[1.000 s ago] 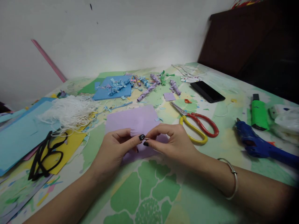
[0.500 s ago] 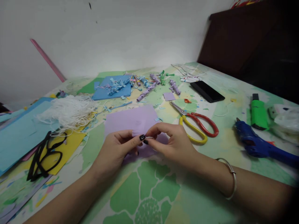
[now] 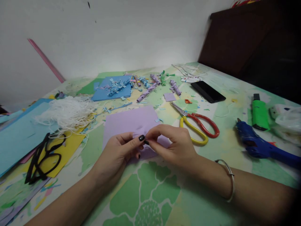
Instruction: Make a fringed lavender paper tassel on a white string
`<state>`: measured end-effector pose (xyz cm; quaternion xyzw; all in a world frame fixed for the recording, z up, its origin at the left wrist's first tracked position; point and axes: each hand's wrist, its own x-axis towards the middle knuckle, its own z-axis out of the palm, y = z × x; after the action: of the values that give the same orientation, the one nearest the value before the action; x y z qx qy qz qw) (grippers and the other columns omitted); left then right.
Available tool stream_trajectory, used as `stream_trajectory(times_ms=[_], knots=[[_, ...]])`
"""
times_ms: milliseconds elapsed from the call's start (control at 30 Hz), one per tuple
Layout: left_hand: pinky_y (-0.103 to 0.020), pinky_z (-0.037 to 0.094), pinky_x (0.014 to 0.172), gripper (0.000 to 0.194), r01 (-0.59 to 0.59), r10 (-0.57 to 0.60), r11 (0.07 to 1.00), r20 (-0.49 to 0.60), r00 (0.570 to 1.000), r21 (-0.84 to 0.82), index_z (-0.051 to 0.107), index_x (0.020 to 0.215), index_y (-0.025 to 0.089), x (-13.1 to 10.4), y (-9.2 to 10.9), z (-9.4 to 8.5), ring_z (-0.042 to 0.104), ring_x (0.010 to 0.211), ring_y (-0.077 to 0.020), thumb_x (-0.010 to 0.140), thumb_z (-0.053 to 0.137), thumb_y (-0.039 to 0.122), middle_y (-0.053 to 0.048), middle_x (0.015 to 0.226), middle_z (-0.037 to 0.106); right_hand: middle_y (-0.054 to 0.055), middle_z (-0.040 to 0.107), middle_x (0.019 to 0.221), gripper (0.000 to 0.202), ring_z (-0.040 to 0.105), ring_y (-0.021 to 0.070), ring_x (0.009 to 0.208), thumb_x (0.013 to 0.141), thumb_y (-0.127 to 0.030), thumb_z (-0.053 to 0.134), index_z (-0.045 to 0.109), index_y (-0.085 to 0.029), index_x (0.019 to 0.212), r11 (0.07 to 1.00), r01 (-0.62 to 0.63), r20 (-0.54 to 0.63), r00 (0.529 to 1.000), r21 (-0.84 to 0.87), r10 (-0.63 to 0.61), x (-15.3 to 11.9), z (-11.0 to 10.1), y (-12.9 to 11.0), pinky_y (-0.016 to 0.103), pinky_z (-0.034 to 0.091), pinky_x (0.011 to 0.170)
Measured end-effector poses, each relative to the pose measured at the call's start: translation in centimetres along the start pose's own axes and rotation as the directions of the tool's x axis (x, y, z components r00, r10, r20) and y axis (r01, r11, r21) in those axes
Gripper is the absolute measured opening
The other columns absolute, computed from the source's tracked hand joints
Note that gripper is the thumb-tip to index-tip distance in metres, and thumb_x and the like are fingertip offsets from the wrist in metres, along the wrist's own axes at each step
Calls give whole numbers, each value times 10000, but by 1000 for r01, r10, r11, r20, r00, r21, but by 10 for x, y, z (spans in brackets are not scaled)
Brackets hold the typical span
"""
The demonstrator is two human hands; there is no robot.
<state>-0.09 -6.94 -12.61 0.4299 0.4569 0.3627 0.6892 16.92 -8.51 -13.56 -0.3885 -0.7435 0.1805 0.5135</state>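
Note:
Over a lilac paper sheet on the table, my two hands meet with their fingertips almost touching. My left hand pinches a small fringed strip of purple paper, its fine cut edge showing above the fingers. Thumb and forefinger of my right hand close on the strip's other end, which the fingers largely hide. Just beyond the right hand lie scissors with one red and one yellow handle, blades part open. A small lilac paper square rests past their tips.
A blue glue gun, green lighter and black phone lie to the right. White string, black glasses and coloured paper are on the left. Several curled paper rolls and scraps sit at the back.
The fingertips have shifted slightly, and the thin edge that showed between the right fingers is now hidden. The view has moved a little; the other items have stayed put.

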Motion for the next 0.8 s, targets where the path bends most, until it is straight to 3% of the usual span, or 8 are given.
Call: stream_trajectory(times_ms=[467,700,800], knots=[[-154,385,496,178,23,-23,999,-19,1000,-28,717,705,133,0,2,-1,503,535,-57,652,814,273,10,610,600,32,704,698,98,623,102,637,773,-43,620,704,-91,788,999,50,6,999,-15,-50,4,0,2,197,457,634],[-162,406,511,113,-68,68,997,13,998,31,717,782,173,0,-1,-2,517,558,-67,699,772,226,18,671,632,26,687,680,78,605,103,617,775,-70,621,696,-92,767,1000,-1,16,1000,-29,2,4,-1,0,203,446,608],[-187,448,563,160,-98,94,992,51,994,77,714,827,190,1,-2,-4,588,639,-107,679,771,165,8,721,666,13,674,662,72,596,98,608,765,-70,625,687,-100,743,999,-29,18,999,-36,29,4,-2,0,199,443,601]])
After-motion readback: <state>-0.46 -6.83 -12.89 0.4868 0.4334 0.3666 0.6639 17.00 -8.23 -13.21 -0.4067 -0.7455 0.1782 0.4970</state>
